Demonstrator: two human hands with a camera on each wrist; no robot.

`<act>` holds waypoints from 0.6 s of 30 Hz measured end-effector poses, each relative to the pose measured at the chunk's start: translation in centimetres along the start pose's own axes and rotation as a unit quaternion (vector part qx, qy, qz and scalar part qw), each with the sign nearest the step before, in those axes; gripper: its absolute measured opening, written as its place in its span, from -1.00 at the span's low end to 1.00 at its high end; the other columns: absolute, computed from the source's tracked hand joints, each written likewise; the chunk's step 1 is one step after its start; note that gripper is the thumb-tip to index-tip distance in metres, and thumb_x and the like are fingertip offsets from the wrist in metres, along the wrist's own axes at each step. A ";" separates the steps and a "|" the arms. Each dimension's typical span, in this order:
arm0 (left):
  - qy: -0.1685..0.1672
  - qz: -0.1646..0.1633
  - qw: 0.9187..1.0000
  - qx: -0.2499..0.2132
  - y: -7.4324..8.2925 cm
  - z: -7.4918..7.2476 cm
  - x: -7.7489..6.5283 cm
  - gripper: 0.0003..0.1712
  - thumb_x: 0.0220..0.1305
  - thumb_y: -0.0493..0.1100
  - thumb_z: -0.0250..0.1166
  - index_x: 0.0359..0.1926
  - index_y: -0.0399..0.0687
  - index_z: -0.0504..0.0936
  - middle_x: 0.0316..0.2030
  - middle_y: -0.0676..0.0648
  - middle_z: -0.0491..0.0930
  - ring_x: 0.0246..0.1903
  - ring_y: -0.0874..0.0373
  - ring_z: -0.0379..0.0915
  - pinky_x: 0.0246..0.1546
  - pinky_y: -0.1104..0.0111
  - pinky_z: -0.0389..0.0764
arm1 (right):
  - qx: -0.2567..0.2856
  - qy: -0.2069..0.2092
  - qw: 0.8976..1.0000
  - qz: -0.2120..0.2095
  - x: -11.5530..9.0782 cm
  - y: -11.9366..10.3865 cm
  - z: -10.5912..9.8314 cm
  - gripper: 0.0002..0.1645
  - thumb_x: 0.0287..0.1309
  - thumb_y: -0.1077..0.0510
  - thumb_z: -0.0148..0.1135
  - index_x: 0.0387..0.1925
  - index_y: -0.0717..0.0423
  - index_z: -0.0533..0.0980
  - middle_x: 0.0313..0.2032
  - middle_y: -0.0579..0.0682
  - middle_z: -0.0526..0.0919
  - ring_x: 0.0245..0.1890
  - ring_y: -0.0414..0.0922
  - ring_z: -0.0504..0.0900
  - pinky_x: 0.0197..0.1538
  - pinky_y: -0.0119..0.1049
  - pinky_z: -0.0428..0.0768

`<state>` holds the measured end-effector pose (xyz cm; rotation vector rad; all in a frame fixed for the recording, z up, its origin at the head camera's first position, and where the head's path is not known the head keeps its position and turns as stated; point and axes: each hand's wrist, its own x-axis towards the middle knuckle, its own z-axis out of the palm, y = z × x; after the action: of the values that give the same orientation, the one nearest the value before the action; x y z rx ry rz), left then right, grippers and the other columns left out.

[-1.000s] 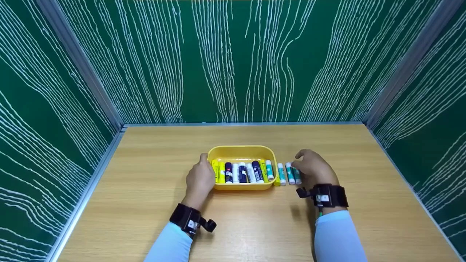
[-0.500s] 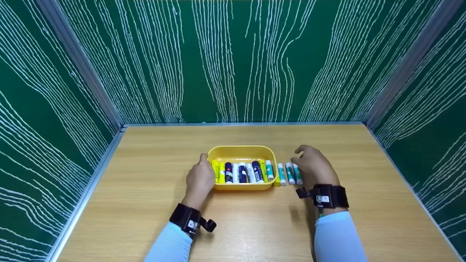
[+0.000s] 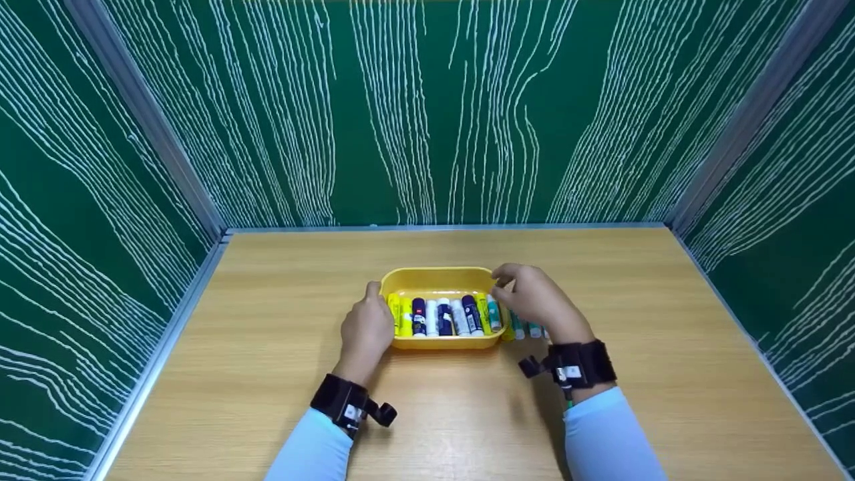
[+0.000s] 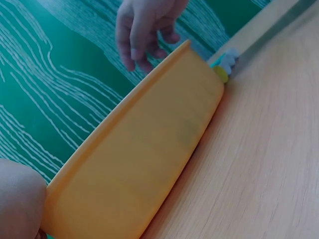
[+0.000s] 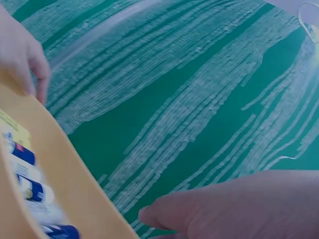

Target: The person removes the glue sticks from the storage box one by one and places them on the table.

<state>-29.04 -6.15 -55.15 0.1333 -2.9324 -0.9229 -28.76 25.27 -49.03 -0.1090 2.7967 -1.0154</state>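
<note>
Left hand (image 3: 367,325) grips the yellow box (image 3: 441,343) on its left, right hand (image 3: 538,297) hangs loose, looks empty, above its right end. Glue sticks (image 3: 419,317) inside and just right of it: probably light, stiff, rolly, so pinch mid-barrel.

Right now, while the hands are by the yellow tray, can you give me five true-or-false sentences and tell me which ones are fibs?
1. The left hand holds the edge of the yellow tray. True.
2. Every tube is inside the tray. False: a few loose tubes lie on the table, just past the tray's right end.
3. Inside the tray, a row of tubes includes yellow, white and dark blue ones. True.
4. The right hand is squeezing a yellow tube. False: it looks empty, near the tray's right end.
5. The sleeves are red. False: they are light blue sleeves.
</note>
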 end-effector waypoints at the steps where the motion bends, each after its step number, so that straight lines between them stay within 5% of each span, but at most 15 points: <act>1: -0.001 -0.002 1.000 -0.001 0.1 0.0 0.0 -0.48 0.86 -0.09 -0.06 0.65 -0.07 0.40 -0.18 -0.27 0.84 -0.43 0.00 0.65 -0.48 0.22 0.51 | -0.006 -0.003 1.000 0.000 0.1 -0.2 0.3 -0.49 0.64 0.04 0.33 0.46 0.14 0.62 0.25 0.21 0.79 0.14 0.12 0.82 0.17 0.03 0.83; 8: -0.006 -0.001 1.000 -0.010 0.2 -0.1 0.0 -0.47 0.87 -0.08 -0.07 0.67 -0.08 0.39 -0.34 -0.19 0.77 -0.52 0.03 0.60 -0.54 0.27 0.47 | -0.062 0.001 0.998 0.013 0.4 -0.8 2.0 -0.45 0.62 0.04 0.37 0.48 0.14 0.63 0.45 0.23 0.70 0.45 0.22 0.69 0.51 0.22 0.64; 18: -0.004 0.001 1.000 -0.002 0.1 -0.1 0.0 -0.48 0.87 -0.08 -0.06 0.64 -0.10 0.41 -0.16 -0.25 0.84 -0.42 0.01 0.65 -0.47 0.23 0.49 | -0.173 0.021 0.985 -0.006 0.7 -1.6 3.8 -0.46 0.60 0.07 0.42 0.48 0.14 0.64 0.26 0.26 0.82 0.01 0.08 0.79 0.25 0.10 0.79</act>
<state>-29.00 -6.07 -55.00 0.1280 -2.9373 -0.9309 -28.78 21.57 -51.00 -0.1469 2.9851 -0.5283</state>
